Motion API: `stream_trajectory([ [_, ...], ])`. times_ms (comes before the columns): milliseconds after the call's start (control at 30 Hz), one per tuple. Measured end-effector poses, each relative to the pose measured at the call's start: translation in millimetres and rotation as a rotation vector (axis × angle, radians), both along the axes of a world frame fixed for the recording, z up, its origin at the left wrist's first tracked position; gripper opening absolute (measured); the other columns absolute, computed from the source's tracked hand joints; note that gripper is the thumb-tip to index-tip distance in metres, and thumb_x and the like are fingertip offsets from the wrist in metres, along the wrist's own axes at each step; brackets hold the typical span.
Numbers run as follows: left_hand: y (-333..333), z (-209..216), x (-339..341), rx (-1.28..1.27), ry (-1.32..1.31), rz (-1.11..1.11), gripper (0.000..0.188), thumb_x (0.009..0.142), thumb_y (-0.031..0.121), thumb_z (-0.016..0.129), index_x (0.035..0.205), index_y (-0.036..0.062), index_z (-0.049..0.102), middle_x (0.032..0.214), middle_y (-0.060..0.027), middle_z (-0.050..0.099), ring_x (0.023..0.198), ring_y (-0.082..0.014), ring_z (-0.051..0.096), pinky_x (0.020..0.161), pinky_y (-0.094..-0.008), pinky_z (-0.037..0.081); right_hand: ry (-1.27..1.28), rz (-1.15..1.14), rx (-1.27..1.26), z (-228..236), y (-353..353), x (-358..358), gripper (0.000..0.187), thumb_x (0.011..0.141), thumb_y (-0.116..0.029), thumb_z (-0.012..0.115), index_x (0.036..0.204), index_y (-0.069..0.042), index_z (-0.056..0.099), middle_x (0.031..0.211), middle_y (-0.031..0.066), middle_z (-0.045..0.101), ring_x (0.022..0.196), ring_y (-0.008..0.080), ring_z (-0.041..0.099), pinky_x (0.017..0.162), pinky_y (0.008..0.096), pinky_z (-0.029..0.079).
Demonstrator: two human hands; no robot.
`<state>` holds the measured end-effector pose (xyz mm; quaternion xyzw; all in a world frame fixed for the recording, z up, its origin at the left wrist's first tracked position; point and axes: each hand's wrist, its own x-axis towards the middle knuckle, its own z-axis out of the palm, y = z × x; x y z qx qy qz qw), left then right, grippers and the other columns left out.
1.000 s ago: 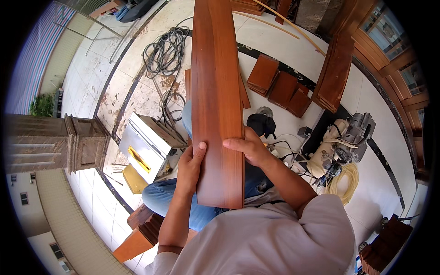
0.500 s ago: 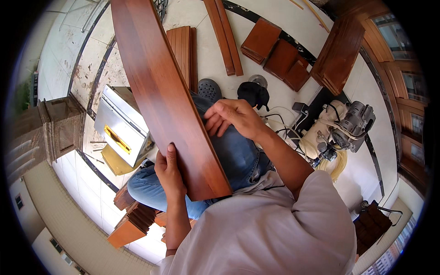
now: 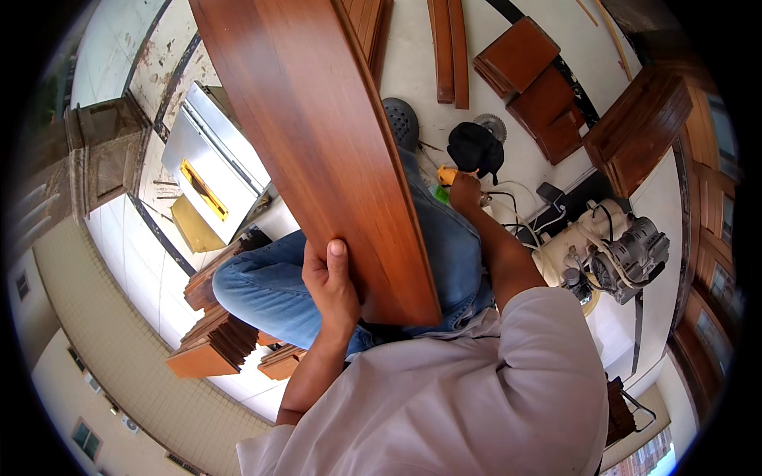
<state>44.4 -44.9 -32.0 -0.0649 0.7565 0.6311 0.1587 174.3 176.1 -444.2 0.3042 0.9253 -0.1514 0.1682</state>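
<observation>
A long reddish-brown floorboard (image 3: 317,135) lies slanting across my lap, its near end close to my shirt. My left hand (image 3: 333,282) is closed on the board's left edge near that end, thumb on the top face and fingers underneath. Beyond the board's right edge, my right hand (image 3: 466,193) reaches down beside my leg. Its fingers are closed at a small yellow-orange tool (image 3: 448,174), whose kind I cannot make out. A bit of something bright green (image 3: 438,193) shows next to it. A black cap-like cloth item (image 3: 475,149) lies just past this hand.
A toothed saw blade (image 3: 492,125) lies near the cloth. At right stands an air compressor (image 3: 627,250) with hoses and cables. Board stacks (image 3: 639,127) lie at the far right, others (image 3: 210,345) at the left. A metal table saw (image 3: 214,163) stands left of the floorboard.
My right hand has left the board's right edge and gone down to the yellow-orange tool. My left hand still grips the board. The view has shifted, so the surroundings appear displaced.
</observation>
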Motion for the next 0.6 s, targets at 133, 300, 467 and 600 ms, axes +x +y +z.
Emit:
stream_trajectory([
  [133, -1, -7, 1, 0.083, -0.031, 0.036, 0.047, 0.109, 0.039, 0.058, 0.133, -0.0015, 0.061, 0.124, -0.0061, 0.068, 0.108, -0.0114, 0.061, 0.098, -0.0272, 0.046, -0.018, 0.074, -0.04, -13, 13, 4, 0.028, 0.089, -0.011, 0.064, 0.113, 0.0, 0.056, 0.099, 0.0221, 0.071, 0.089, 0.0377, 0.071, 0.093, 0.0501, 0.051],
  [300, -4, -11, 1, 0.055, -0.025, 0.01, 0.046, 0.108, 0.039, 0.061, 0.129, -0.0022, 0.063, 0.123, -0.0064, 0.067, 0.113, -0.0127, 0.058, 0.101, -0.0293, 0.044, 0.003, -0.028, -0.17, 9, 19, 8, 0.037, 0.088, -0.011, 0.068, 0.119, -0.001, 0.051, 0.091, 0.0233, 0.07, 0.083, 0.0392, 0.071, 0.083, 0.0516, 0.054],
  [467, -2, -20, 5, 0.134, -0.013, 0.058, 0.047, 0.11, 0.038, 0.057, 0.134, -0.0023, 0.061, 0.125, -0.0067, 0.068, 0.11, -0.0117, 0.061, 0.099, -0.0278, 0.047, 0.133, -0.351, -0.627, 187, 51, -14, 0.045, 0.1, -0.043, 0.067, 0.116, -0.001, 0.064, 0.098, 0.0191, 0.071, 0.092, 0.0381, 0.071, 0.083, 0.0442, 0.054],
  [600, -2, -23, 2, 0.159, -0.003, 0.103, 0.048, 0.11, 0.039, 0.057, 0.132, -0.0033, 0.062, 0.122, -0.0076, 0.069, 0.108, -0.0122, 0.062, 0.098, -0.0272, 0.048, 0.244, -0.225, -0.685, 319, 60, 36, 0.036, 0.096, -0.033, 0.075, 0.111, -0.001, 0.069, 0.105, 0.015, 0.068, 0.093, 0.0341, 0.066, 0.085, 0.0386, 0.052],
])
